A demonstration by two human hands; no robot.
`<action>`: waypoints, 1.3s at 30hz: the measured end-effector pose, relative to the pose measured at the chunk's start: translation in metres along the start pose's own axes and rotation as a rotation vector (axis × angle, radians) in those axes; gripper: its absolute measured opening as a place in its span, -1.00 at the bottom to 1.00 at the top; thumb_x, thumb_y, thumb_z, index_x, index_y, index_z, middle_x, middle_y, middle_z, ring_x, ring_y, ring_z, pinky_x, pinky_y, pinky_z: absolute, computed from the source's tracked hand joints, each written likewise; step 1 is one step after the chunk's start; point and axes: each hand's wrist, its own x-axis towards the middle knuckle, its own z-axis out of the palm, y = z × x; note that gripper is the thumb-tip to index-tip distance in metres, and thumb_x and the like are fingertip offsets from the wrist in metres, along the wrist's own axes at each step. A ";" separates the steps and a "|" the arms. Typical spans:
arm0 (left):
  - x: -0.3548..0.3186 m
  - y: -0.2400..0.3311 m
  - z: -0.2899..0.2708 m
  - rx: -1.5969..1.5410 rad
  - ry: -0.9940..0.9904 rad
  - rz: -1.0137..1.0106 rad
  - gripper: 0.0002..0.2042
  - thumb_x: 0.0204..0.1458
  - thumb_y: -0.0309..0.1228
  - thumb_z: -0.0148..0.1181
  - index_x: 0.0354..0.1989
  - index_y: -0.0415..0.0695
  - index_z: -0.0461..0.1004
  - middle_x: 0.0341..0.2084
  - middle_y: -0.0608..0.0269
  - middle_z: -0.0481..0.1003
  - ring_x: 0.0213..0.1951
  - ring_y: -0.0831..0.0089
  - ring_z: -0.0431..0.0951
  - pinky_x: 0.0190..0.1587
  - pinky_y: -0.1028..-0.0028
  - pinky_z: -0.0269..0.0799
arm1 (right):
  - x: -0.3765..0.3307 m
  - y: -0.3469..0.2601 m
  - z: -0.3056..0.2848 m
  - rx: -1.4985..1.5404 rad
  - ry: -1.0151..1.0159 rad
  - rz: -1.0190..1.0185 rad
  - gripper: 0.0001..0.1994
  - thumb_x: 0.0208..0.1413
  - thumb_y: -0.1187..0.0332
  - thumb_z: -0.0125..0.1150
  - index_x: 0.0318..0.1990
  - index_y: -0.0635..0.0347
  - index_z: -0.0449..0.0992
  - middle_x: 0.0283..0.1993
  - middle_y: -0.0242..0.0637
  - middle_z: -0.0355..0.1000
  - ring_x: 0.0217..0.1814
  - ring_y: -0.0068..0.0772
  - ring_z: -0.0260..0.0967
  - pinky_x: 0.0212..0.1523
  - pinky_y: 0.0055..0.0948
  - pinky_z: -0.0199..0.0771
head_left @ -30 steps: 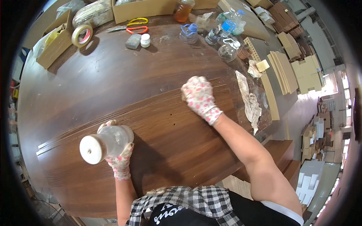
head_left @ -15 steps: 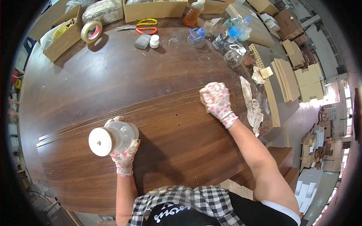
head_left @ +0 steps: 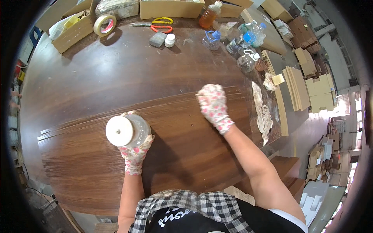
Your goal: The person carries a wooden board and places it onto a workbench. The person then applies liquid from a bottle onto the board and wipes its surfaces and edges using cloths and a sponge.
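Wrapped left hand (head_left: pixel 135 153) round clear plastic, white-lidded bottle (head_left: pixel 134 131).
Slanted long axis lid-up, leftward over brown wood-grain panel (head_left: pixel 186 145); fisted right hand (head_left: pixel 213 102), contents hidden.

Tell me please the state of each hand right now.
Left hand: closed around the clear bottle.
Right hand: fingers curled over the brown panel; whether it holds something cannot be told.
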 end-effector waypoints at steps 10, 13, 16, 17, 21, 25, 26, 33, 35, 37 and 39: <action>0.001 0.002 0.000 0.077 -0.032 -0.027 -0.18 -0.32 -0.32 0.53 0.17 -0.19 0.20 0.02 0.22 0.37 0.03 0.39 0.38 0.09 0.39 0.34 | -0.007 0.044 -0.001 -0.268 -0.211 0.087 -0.84 0.03 0.23 0.06 -0.45 0.04 0.48 -0.38 -0.26 0.34 -0.24 -0.26 0.28 -0.30 -0.22 0.28; -0.001 -0.001 -0.002 0.064 -0.014 0.001 -0.19 -0.32 -0.27 0.53 0.16 -0.17 0.22 0.03 0.18 0.36 0.04 0.36 0.39 0.09 0.37 0.36 | 0.001 -0.015 0.008 0.046 -0.016 0.101 -0.86 0.04 0.23 0.05 -0.39 0.02 0.47 -0.29 -0.22 0.34 -0.19 -0.21 0.28 -0.26 -0.21 0.31; -0.002 -0.002 -0.006 0.048 0.022 0.011 -0.18 -0.33 -0.22 0.53 0.16 -0.16 0.23 0.05 0.14 0.36 0.05 0.32 0.39 0.10 0.35 0.38 | -0.005 0.034 0.006 -0.203 -0.061 0.021 -0.86 0.01 0.28 0.04 -0.47 0.04 0.49 -0.38 -0.26 0.36 -0.30 -0.21 0.32 -0.31 -0.23 0.34; -0.002 0.000 -0.007 0.042 0.037 0.016 -0.17 -0.33 -0.21 0.53 0.17 -0.16 0.22 0.05 0.14 0.35 0.06 0.31 0.39 0.10 0.34 0.39 | -0.013 0.065 0.007 -0.213 0.002 0.128 -0.86 -0.02 0.29 0.05 -0.52 0.04 0.49 -0.41 -0.26 0.37 -0.32 -0.23 0.33 -0.34 -0.24 0.35; 0.004 -0.007 0.027 -0.061 -0.059 -0.033 -0.18 -0.34 -0.24 0.54 0.16 -0.16 0.22 0.05 0.15 0.36 0.04 0.33 0.40 0.11 0.34 0.37 | -0.101 0.298 0.001 0.059 -0.039 0.639 -0.77 0.07 0.30 0.04 -0.54 0.23 0.45 -0.44 -0.08 0.44 -0.40 -0.08 0.38 -0.29 -0.15 0.38; -0.008 -0.014 -0.018 0.134 0.096 -0.082 -0.23 -0.41 -0.25 0.57 0.02 -0.22 0.28 -0.14 0.21 0.44 -0.09 0.38 0.45 0.02 0.38 0.37 | -0.020 0.109 -0.026 0.310 0.149 0.459 -0.80 0.04 0.32 0.06 -0.52 0.24 0.45 -0.49 -0.08 0.43 -0.46 -0.09 0.37 -0.35 -0.14 0.37; -0.005 -0.012 -0.007 0.104 0.073 -0.078 -0.23 -0.41 -0.25 0.57 0.02 -0.22 0.28 -0.14 0.21 0.44 -0.09 0.38 0.45 0.02 0.38 0.37 | -0.029 0.129 -0.018 -0.293 -0.142 0.285 -0.82 0.03 0.30 0.06 -0.49 0.19 0.46 -0.43 -0.17 0.42 -0.40 -0.12 0.35 -0.29 -0.17 0.34; -0.001 -0.002 -0.002 0.046 0.027 -0.071 -0.27 -0.38 -0.27 0.55 0.03 -0.22 0.31 -0.10 0.23 0.43 -0.11 0.40 0.46 -0.02 0.41 0.39 | -0.009 -0.014 0.007 0.035 0.119 -0.016 -0.83 0.00 0.29 0.04 -0.31 0.12 0.48 -0.22 -0.20 0.40 -0.07 -0.15 0.30 -0.03 -0.18 0.25; 0.000 -0.001 -0.004 0.062 0.022 -0.041 -0.28 -0.36 -0.29 0.55 0.04 -0.21 0.33 -0.06 0.24 0.43 -0.09 0.41 0.46 -0.01 0.42 0.38 | -0.010 -0.011 -0.009 0.078 0.005 -0.048 -0.82 0.02 0.30 0.02 -0.27 0.10 0.49 -0.18 -0.23 0.40 -0.05 -0.18 0.30 -0.04 -0.18 0.24; 0.001 0.001 -0.003 0.059 0.022 -0.015 -0.28 -0.36 -0.29 0.55 0.04 -0.21 0.33 -0.06 0.24 0.43 -0.08 0.41 0.45 0.00 0.42 0.38 | -0.017 0.025 -0.010 0.136 0.078 -0.011 -0.87 -0.02 0.33 0.05 -0.34 0.03 0.52 -0.25 -0.30 0.43 -0.12 -0.27 0.33 -0.07 -0.23 0.25; 0.003 0.007 0.001 0.056 0.021 0.031 -0.28 -0.36 -0.30 0.55 0.04 -0.21 0.33 -0.05 0.24 0.43 -0.08 0.41 0.45 0.00 0.43 0.38 | -0.026 0.061 -0.015 0.029 0.088 0.165 -0.90 -0.04 0.34 0.08 -0.40 0.01 0.53 -0.30 -0.31 0.44 -0.14 -0.28 0.35 -0.08 -0.25 0.25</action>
